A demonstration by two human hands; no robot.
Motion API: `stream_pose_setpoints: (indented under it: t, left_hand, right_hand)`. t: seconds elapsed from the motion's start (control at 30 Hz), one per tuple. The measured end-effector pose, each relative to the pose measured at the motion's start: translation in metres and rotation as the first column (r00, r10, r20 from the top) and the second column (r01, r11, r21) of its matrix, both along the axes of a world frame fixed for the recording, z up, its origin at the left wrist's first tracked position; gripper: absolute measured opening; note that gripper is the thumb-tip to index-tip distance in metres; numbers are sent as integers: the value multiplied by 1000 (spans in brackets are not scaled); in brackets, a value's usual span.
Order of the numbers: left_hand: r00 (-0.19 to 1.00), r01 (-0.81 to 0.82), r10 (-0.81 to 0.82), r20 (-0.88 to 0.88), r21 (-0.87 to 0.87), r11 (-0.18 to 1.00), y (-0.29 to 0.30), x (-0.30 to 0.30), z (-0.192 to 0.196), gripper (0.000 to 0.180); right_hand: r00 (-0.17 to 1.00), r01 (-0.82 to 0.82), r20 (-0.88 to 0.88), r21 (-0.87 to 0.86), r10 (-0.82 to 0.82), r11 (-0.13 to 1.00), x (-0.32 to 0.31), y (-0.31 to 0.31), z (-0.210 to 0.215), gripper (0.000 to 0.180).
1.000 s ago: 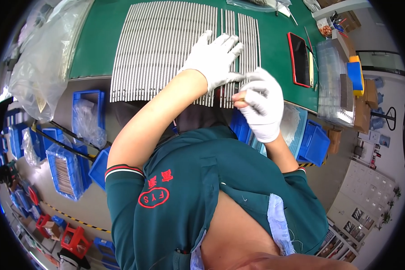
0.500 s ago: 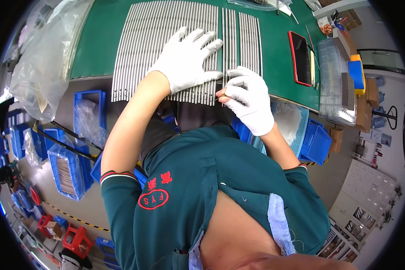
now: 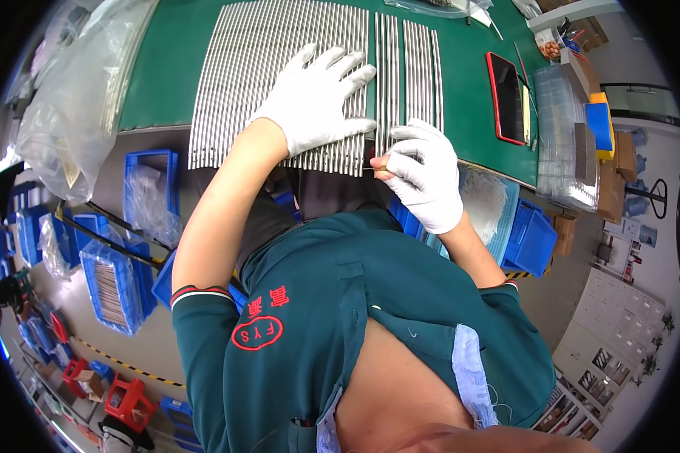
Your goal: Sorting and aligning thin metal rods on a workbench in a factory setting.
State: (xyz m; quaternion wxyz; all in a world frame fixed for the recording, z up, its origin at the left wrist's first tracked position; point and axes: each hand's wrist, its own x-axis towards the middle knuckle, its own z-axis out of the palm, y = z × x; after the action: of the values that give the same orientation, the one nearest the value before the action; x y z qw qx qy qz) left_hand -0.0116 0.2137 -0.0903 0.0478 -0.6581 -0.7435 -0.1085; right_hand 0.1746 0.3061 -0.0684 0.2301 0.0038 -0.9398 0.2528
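Mat (image 3: 461, 113), green, covering bench top. Rods (image 3: 279, 68): thin metal, laid side by side in wide block on mat, w/ two narrower groups to right, gaps between. Plastic bag (image 3: 68, 113), clear, big, at left edge of bench. Bins (image 3: 113, 287), blue, on floor lower left, some w/ bagged parts; more blue bins (image 3: 533, 238) under bench at right. Stack of clear trays (image 3: 563, 136) at right end of mat. Phone (image 3: 506, 94), red case, flat on mat just right of rods. Left hand (image 3: 317, 102), white glove, fingers spread flat, pressing on near end of wide rod block, gripping nothing. Right hand (image 3: 423, 177), white glove, curled at mat's near edge below narrow groups, fingertips pinched on small brownish item (image 3: 380, 162); can't tell what it is. Item sits just off the rod ends.
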Motion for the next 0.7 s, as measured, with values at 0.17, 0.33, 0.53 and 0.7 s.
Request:
stream_pose_setpoints:
  t: [0.17, 0.33, 0.53, 0.7]
  left_hand:
    - [1000, 4, -3, -7, 24, 1000, 1, -1, -2, 66]
    - [1000, 8, -8, -6, 9, 1000, 1, 0, 0, 66]
    - [1000, -3, 4, -24, 53, 999, 3, 2, -5, 66]
    - [1000, -6, 7, -17, 81, 997, 5, 3, -7, 66]
  right_hand:
    - [999, 21, -29, 105, -18, 994, 1, -1, -3, 14]
    - [1000, -25, 3, 174, 25, 984, -6, -1, 5, 15]
    - [1000, 7, -23, 119, -4, 993, -10, 0, 22, 14]
    - [1000, -1, -3, 90, 1, 996, -12, 0, 9, 13]
